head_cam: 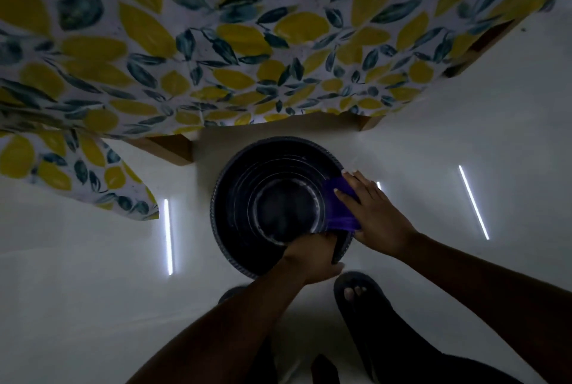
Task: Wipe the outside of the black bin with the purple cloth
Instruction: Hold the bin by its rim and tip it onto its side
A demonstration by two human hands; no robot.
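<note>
The black bin [244, 197] stands on the white floor just below me, round, seen from straight above with its inside showing. My left hand [312, 255] grips its near rim, fingers hooked inside and thumb outside. The purple cloth [339, 213] is draped over the right rim, partly inside the bin. My right hand [371, 213] lies flat on the cloth and presses it against the rim on the bin's right side.
A table with a lemon-leaf patterned tablecloth [216, 43] overhangs the bin at the far side, its wooden legs [173, 148] just beyond the bin. My foot in a dark slipper [356, 293] stands close in front of the bin. The glossy floor [93, 259] reflects light strips.
</note>
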